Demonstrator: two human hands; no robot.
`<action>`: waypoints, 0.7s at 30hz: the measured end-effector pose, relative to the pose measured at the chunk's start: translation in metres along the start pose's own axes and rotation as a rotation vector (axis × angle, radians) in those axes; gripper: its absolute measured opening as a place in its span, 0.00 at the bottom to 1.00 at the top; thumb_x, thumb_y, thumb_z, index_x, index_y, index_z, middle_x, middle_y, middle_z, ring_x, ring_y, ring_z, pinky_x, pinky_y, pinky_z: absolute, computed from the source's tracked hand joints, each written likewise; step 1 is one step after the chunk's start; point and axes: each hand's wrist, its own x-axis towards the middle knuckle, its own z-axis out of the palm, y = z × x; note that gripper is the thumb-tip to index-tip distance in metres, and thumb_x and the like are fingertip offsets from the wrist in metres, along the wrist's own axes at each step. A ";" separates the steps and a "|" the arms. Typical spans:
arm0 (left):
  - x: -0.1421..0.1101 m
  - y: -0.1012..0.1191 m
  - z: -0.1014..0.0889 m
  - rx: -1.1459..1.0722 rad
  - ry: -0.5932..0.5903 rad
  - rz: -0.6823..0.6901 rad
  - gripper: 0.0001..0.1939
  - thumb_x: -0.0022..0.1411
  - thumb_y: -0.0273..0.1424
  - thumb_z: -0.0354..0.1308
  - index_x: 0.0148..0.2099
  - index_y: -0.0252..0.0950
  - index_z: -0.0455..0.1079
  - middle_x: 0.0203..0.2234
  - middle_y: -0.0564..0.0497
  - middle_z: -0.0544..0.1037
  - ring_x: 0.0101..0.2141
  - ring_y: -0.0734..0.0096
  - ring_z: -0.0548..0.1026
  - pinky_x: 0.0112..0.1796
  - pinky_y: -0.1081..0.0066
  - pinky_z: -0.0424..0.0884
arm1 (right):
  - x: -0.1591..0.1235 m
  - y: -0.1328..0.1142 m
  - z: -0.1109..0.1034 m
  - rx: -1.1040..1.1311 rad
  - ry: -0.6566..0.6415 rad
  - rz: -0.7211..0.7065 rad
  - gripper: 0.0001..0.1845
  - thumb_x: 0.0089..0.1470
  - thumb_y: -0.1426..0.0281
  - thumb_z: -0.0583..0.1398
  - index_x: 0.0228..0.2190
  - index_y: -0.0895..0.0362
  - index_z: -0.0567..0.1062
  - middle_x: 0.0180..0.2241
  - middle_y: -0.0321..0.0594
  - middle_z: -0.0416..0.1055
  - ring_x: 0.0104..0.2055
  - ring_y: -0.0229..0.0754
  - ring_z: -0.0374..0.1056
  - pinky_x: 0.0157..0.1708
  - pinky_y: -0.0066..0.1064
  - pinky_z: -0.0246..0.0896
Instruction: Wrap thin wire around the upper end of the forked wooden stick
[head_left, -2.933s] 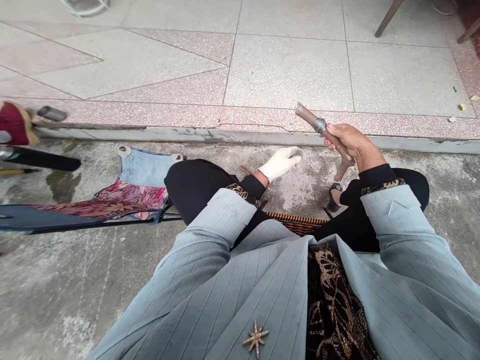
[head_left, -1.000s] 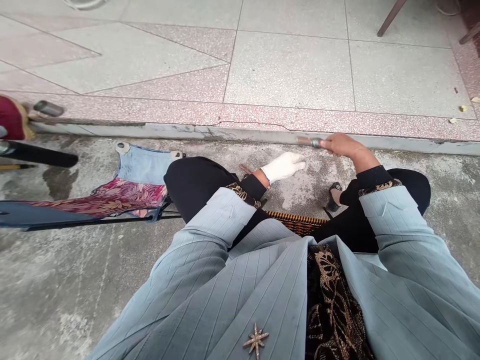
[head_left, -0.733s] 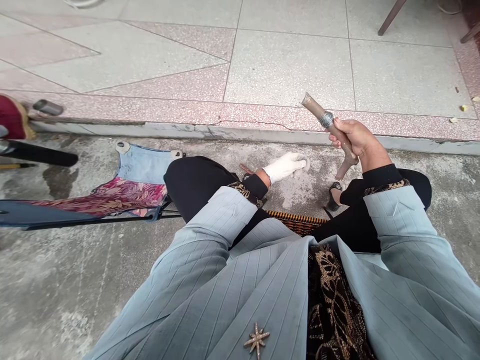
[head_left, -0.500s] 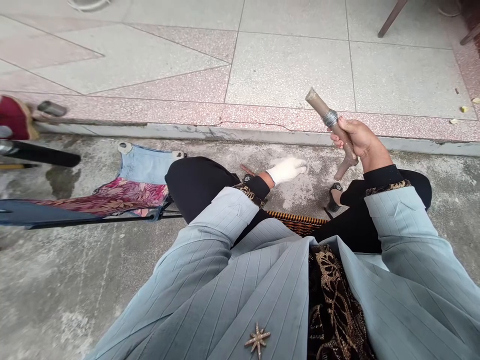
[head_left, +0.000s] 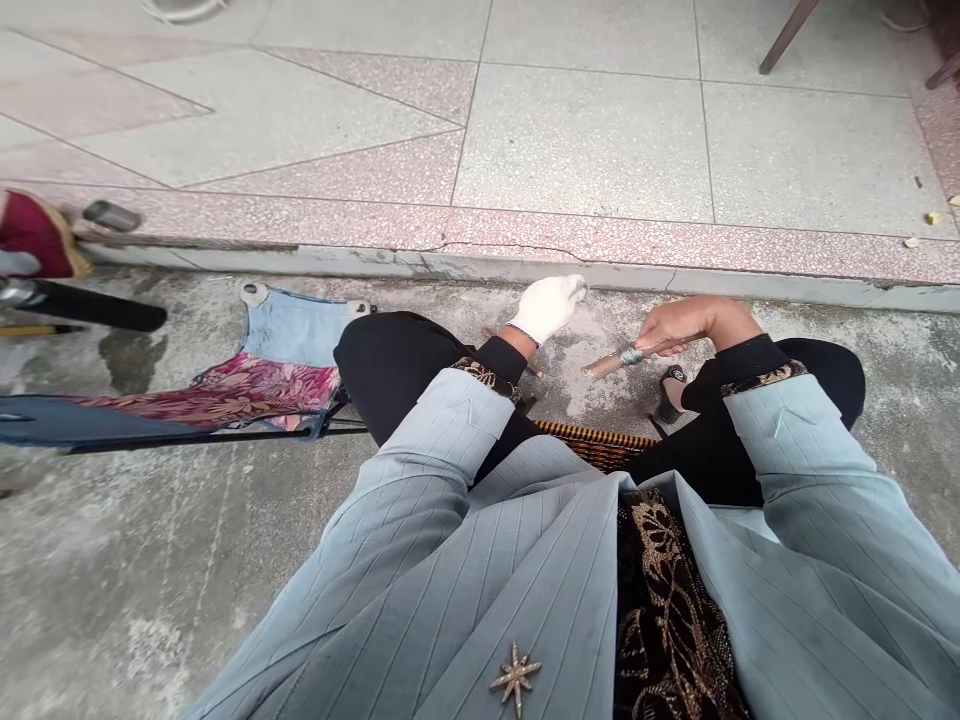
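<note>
My right hand (head_left: 679, 322) is bare and closed around a brown wooden handle (head_left: 616, 360) with a metal band, which now lies low and nearly flat over the concrete, its end pointing left. My left hand (head_left: 547, 303), in a white glove, is lifted a little off the ground left of the handle, its fingers curled loosely; I cannot make out anything in them. Both hands are between my knees in black trousers, above a pale scuffed patch of concrete (head_left: 592, 385).
A folding stool with floral and denim fabric (head_left: 247, 385) lies at the left. A black rod (head_left: 90, 310) and a red object (head_left: 34, 235) are at the far left. A terrazzo step edge (head_left: 480, 265) runs across ahead. A woven seat edge (head_left: 592, 440) is under me.
My right hand swung the handle down from a raised, upright pose to low over the ground. My gloved left hand lifted off the concrete and moved slightly back and left.
</note>
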 end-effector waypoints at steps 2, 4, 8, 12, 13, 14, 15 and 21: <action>-0.003 0.003 -0.003 0.017 0.017 0.007 0.20 0.72 0.37 0.45 0.54 0.36 0.74 0.42 0.43 0.81 0.42 0.59 0.78 0.40 0.66 0.65 | 0.011 -0.002 0.002 -0.182 0.102 0.202 0.28 0.61 0.52 0.58 0.19 0.60 0.71 0.19 0.42 0.66 0.19 0.36 0.58 0.24 0.33 0.53; -0.007 0.007 -0.004 -0.036 0.032 0.043 0.18 0.72 0.35 0.46 0.53 0.36 0.74 0.41 0.44 0.81 0.42 0.60 0.78 0.41 0.67 0.65 | 0.020 -0.001 -0.001 -0.286 0.285 0.344 0.26 0.62 0.56 0.57 0.18 0.59 0.70 0.21 0.46 0.68 0.21 0.40 0.61 0.26 0.35 0.55; -0.018 0.020 -0.002 -0.399 -0.108 0.156 0.13 0.68 0.32 0.51 0.43 0.33 0.75 0.30 0.50 0.78 0.31 0.71 0.74 0.35 0.73 0.65 | 0.018 0.011 -0.017 0.075 0.788 0.298 0.20 0.64 0.57 0.56 0.26 0.59 0.71 0.26 0.47 0.70 0.24 0.40 0.63 0.28 0.34 0.59; -0.025 0.030 0.005 -0.897 -0.319 0.134 0.12 0.68 0.31 0.50 0.36 0.31 0.72 0.22 0.54 0.71 0.21 0.79 0.65 0.26 0.77 0.62 | -0.001 0.013 -0.023 0.643 0.788 -0.165 0.19 0.63 0.55 0.58 0.30 0.59 0.71 0.23 0.40 0.67 0.21 0.36 0.59 0.23 0.29 0.57; -0.026 0.032 0.006 -0.982 -0.342 0.120 0.12 0.68 0.31 0.50 0.35 0.31 0.71 0.21 0.55 0.70 0.20 0.81 0.64 0.25 0.78 0.61 | -0.005 0.011 -0.021 0.695 0.751 -0.266 0.20 0.60 0.53 0.60 0.30 0.59 0.72 0.22 0.39 0.66 0.20 0.35 0.58 0.22 0.28 0.56; -0.026 0.032 0.007 -1.037 -0.355 0.110 0.12 0.68 0.31 0.51 0.35 0.31 0.71 0.20 0.56 0.69 0.19 0.81 0.63 0.24 0.78 0.61 | -0.009 0.010 -0.019 0.722 0.707 -0.355 0.22 0.57 0.51 0.63 0.30 0.59 0.72 0.21 0.38 0.65 0.20 0.34 0.58 0.21 0.27 0.55; -0.026 0.033 0.008 -1.061 -0.357 0.103 0.11 0.68 0.30 0.51 0.35 0.31 0.71 0.19 0.56 0.68 0.19 0.82 0.63 0.24 0.79 0.61 | -0.012 0.008 -0.017 0.732 0.664 -0.431 0.24 0.54 0.49 0.65 0.30 0.59 0.72 0.21 0.37 0.64 0.20 0.34 0.58 0.20 0.26 0.54; -0.016 0.028 0.009 -0.693 -0.202 0.110 0.16 0.68 0.29 0.49 0.30 0.32 0.74 0.16 0.56 0.70 0.18 0.76 0.64 0.21 0.78 0.63 | -0.016 0.005 -0.007 0.470 0.174 -0.567 0.27 0.53 0.47 0.65 0.29 0.60 0.72 0.22 0.33 0.66 0.20 0.31 0.59 0.22 0.24 0.55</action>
